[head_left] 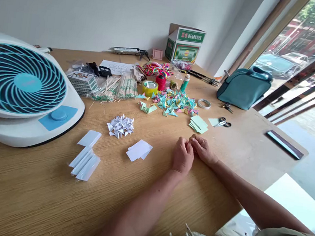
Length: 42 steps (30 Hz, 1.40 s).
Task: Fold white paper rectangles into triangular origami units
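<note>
**Two hands drawn together beside light green paper slips**

The left hand [183, 156] and the right hand [203, 149] are held against each other above the tabletop [49, 200], inward from its near edge. The fingers of both are curled in, with thumbs and fingertips brought close together; whether anything is pinched between them cannot be told, as the view is covered by the knuckles.

Just beyond the hands, the light green paper slips [199, 124] are laid in a loose, slightly fanned stack; they are flat, rectangular and pale mint in tone. To their right, a pair of black-handled scissors [225, 122] is rested partly on another pale green piece of paper [213, 122].

To the left of the hands, white paper slips [139, 150] are spread in an overlapping pair or more. Farther left, a heap of folded white paper triangles [120, 126] and wrapped packs of white paper [85, 164] are set.

Toward the far edge, folded coloured paper triangles [175, 104] are scattered in green, blue, yellow and pink, with a narrow tape roll [199, 103] placed beside them. The left end is occupied by a white-and-turquoise fan [26, 83]; near the right corner, a dark flat slab [284, 144] is laid, and a teal bag [243, 89] is stood by the far right edge.
</note>
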Tool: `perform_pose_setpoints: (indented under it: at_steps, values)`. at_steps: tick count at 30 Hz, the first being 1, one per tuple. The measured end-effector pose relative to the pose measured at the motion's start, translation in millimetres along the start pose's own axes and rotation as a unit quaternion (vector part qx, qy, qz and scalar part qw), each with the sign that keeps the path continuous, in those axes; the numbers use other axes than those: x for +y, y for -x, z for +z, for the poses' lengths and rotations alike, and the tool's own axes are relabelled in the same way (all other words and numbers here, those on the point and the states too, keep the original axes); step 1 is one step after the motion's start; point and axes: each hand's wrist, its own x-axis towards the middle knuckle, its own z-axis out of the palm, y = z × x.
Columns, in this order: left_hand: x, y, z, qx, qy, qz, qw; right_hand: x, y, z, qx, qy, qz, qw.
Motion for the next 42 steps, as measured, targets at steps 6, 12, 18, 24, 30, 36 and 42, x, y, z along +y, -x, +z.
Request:
perform_pose_setpoints:
  at_steps: [6,12,18,24,30,36,42]
  values:
    - [-3.3,0.0,-5.5,-0.022,0.053,-0.005,0.998,1.2,-1.8,2.9,0.002,-0.117,0.021,0.993]
    - [-5.7,-8.8,-15.5,-0.067,0.156,-0.1,0.98,-1.4,-1.5,3.5,0.031,-0.093,-0.074,0.992]
    - [1.6,-15.7,-24.5,-0.116,0.25,-0.181,0.944,-5.6,-0.6,2.5,0.044,-0.025,-0.092,0.995]
    - [-2.6,-6.9,-21.3,-0.006,0.139,-0.058,0.989,-4.4,-2.3,1.9,0.015,-0.033,-0.028,0.999]
    - [-6.6,-8.0,-26.7,-0.009,0.106,-0.046,0.993,-3.3,-2.3,-0.7,-0.045,-0.056,-0.018,0.997]
    - [7.1,-6.8,-30.8,-0.078,0.098,-0.071,0.99,-0.7,-8.2,-19.6,-0.174,-0.083,-0.067,0.979]
    - [15.4,1.3,-21.3,-0.049,0.088,-0.071,0.992,9.1,-17.1,-30.6,-0.232,-0.117,-0.081,0.962]
